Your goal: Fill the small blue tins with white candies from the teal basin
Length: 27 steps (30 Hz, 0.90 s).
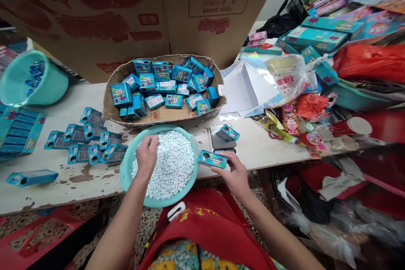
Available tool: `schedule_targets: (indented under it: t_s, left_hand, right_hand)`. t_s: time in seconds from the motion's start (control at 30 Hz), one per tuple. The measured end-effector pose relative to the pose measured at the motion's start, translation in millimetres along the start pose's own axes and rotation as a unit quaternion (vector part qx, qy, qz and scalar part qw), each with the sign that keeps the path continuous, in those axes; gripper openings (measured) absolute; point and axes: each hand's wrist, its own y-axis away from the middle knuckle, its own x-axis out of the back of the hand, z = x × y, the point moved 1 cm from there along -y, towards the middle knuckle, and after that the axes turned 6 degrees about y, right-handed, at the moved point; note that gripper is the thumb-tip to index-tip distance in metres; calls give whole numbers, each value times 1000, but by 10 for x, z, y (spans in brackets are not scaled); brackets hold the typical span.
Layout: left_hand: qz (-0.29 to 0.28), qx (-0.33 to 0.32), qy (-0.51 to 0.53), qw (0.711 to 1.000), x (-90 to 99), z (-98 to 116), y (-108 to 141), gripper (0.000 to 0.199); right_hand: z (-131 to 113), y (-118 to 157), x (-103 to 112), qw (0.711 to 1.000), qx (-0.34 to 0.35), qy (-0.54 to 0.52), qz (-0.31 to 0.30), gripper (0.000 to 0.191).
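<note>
In the head view, my right hand (234, 173) grips a small blue candy box (212, 159) by its end, at the right rim of a turquoise basin (126, 168). A round hole shows in the box's top face. Pale white and bluish candies (172, 160) fill the basin. My left hand (147, 155) is over the candies with its fingers closed; what is between them, if anything, is hidden. Just beyond my right hand, another blue box (228, 133) lies on a small digital scale (218, 141).
A low cardboard tray (164, 116) of blue boxes stands behind the basin, before a large carton (177, 21). Several upright boxes (79, 152) stand at left, near a turquoise bucket (55, 84). Plastic bags (287, 76) and other packages crowd the right.
</note>
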Motion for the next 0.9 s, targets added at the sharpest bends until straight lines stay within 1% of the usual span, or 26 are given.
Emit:
schedule_targets:
  t_s: [0.03,0.07,0.1,0.13,0.17,0.2,0.27,0.37,0.43,0.47,0.5,0.57,0.6,0.63,0.67,0.73,0.77,0.83,0.9]
  left_hand:
    - [-40,-17,-118,992,-28,-198,1,25]
    - [-68,-34,-213,974,-62,-387,17,28]
    - [-90,-47,-283,954,-102,-557,43,32]
    - [-103,-58,-327,938,-141,-698,73,37]
    - [-107,-65,-351,928,-176,-807,102,40]
    - [-109,-68,-361,924,-206,-886,126,42]
    - [-105,-67,-362,924,-246,-967,146,44]
    - [-98,-69,-353,928,-265,-978,132,43]
    - [-99,-70,-350,929,-270,-968,121,43]
    - [-99,-70,-351,928,-274,-965,120,44]
    - [-100,-68,-353,928,-278,-965,121,44]
    - [-100,-66,-353,928,-284,-968,127,44]
    - [-100,-66,-350,929,-283,-969,129,44]
    - [-106,-68,-344,930,-277,-967,129,44]
    - [-114,-73,-335,933,-264,-958,126,43]
    - [-120,-85,-309,940,-217,-909,119,43]
    - [-110,-88,-292,946,-185,-865,118,42]
    - [-61,-79,-240,966,-127,-727,131,39]
    - [-5,-30,-130,991,-111,-524,170,36]
  right_hand:
    - [131,62,87,999,-18,23,16,35]
    - [263,120,140,998,-31,42,22,34]
    - [392,173,160,997,-39,58,22,33]
    - [516,219,147,997,-41,69,18,32]
    - [631,258,109,996,-41,75,14,32]
    - [735,288,51,996,-39,79,10,32]
    - [899,326,-90,996,-29,86,9,30]
    - [1015,340,-241,996,-10,94,8,29]
    - [1023,310,-239,995,3,97,0,36]
    - [1020,273,-203,995,5,102,9,43]
    - [1020,214,-147,993,2,109,36,52]
    - [1052,19,-2,983,-25,130,126,71]
    - [1085,-115,71,974,-46,140,170,77]
    - [1125,-268,133,967,-66,147,195,80]
    - [1163,-432,182,966,-79,150,194,77]
    - [1197,-743,250,973,-86,151,154,58]
    - [1171,-867,276,976,-82,151,136,49]
    - [993,-1021,316,979,-46,156,121,40]
    - [654,-1047,324,979,30,168,108,37]
